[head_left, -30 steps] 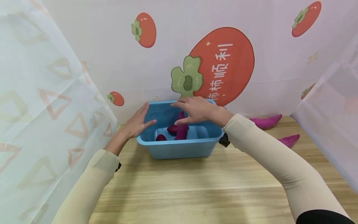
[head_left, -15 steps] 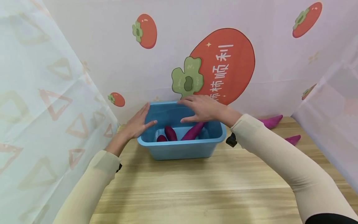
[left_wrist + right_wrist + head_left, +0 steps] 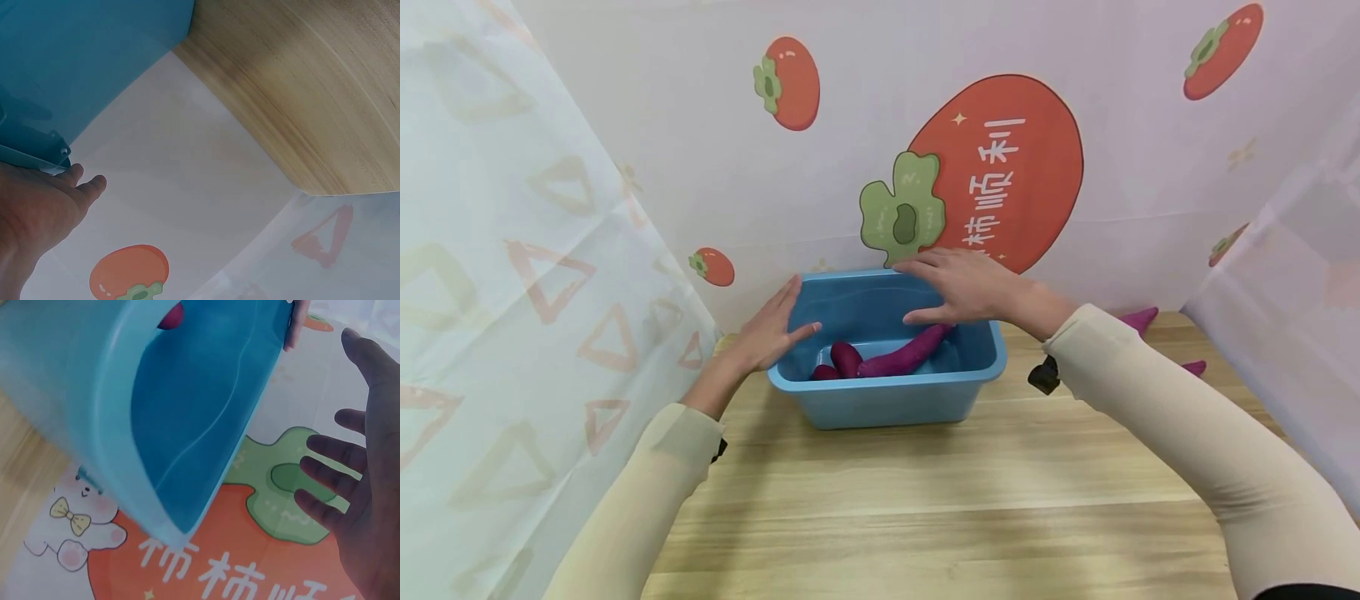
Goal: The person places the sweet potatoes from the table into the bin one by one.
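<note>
My left hand [image 3: 765,332] rests at the left rim of a blue plastic basin [image 3: 887,402], its fingers straight along the edge and its thumb reaching over the inside. Over the basin's right back part, my right hand [image 3: 967,287] is spread and holds nothing; the right wrist view also shows the right hand [image 3: 353,481] with its fingers apart. Inside the basin lies a long purple sweet potato [image 3: 904,358], slanting up to the right. Beside it on the left are a shorter, darker sweet potato [image 3: 847,360] and another [image 3: 825,373], partly hidden by the front wall.
On the wooden table [image 3: 880,508], two more purple sweet potatoes lie to the right, one at the back [image 3: 1141,320] and one nearer [image 3: 1195,367], both mostly behind the right sleeve. A printed cloth wall [image 3: 647,100] stands close behind the basin, with cloth sides left and right.
My right hand has let go of the long sweet potato and moved to the right. That sweet potato, upright earlier, now lies over in the basin. The left hand has stayed in place.
</note>
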Demonstrator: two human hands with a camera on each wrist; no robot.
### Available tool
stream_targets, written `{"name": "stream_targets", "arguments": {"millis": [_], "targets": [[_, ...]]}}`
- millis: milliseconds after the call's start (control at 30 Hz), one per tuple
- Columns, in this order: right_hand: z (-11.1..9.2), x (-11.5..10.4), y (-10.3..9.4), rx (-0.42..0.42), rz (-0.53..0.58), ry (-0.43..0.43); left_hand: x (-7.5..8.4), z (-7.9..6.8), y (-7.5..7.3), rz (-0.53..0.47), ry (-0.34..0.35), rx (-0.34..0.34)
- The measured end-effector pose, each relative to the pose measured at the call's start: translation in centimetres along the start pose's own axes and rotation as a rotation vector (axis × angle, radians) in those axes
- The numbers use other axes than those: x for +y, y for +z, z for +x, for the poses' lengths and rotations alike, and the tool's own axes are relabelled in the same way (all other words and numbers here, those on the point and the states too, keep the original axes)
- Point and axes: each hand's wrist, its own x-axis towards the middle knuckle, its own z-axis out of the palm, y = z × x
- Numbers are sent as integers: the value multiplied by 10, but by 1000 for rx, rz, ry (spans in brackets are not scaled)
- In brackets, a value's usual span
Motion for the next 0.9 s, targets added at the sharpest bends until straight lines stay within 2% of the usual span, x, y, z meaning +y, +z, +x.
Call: {"name": "stream_targets", "arguments": {"millis": [900], "targets": [[-40,23,-5,55,-26,28,-1,0,1,-2,13,4]]}}
